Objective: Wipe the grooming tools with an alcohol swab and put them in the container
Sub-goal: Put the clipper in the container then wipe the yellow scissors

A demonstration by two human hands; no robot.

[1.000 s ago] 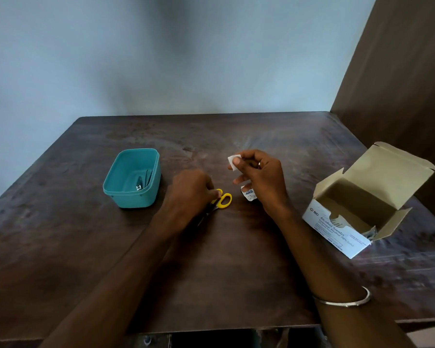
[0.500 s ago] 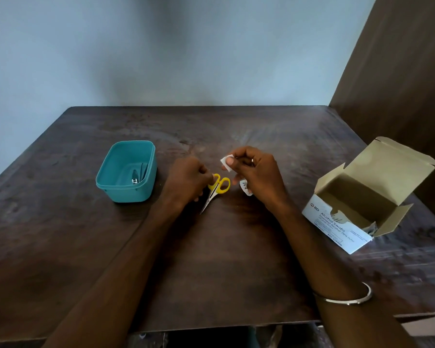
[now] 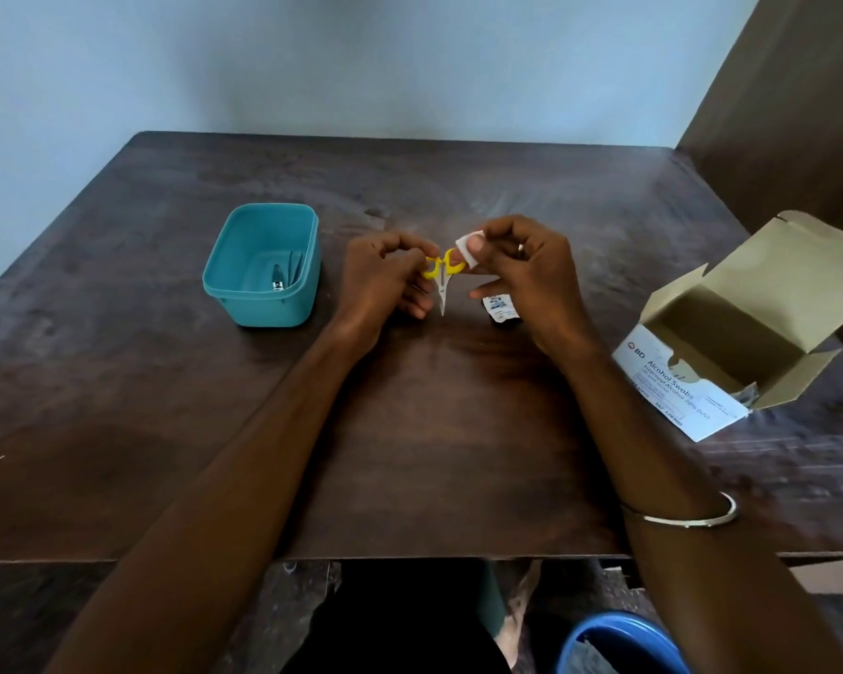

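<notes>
A dark brown wooden worktop (image 3: 410,454) fills the view. At its 3 o'clock edge an opened cardboard box printed "Alcohol Swabs" (image 3: 731,342) is seen with its flaps raised. A teal rectangular plastic container (image 3: 264,265) is set toward 10 o'clock; metal grooming tools (image 3: 283,277) are lying inside it, too small to tell apart. At the centre, the left hand (image 3: 385,279) is closed on the handles of small yellow-handled scissors (image 3: 442,274), whose blades are pointed toward 6 o'clock, above the worktop. The right hand (image 3: 526,279) is closed on a white folded swab (image 3: 468,248), pinched between thumb and fingers at the scissors' handle. A torn swab wrapper (image 3: 500,307) is lying on the worktop just below the right hand.
</notes>
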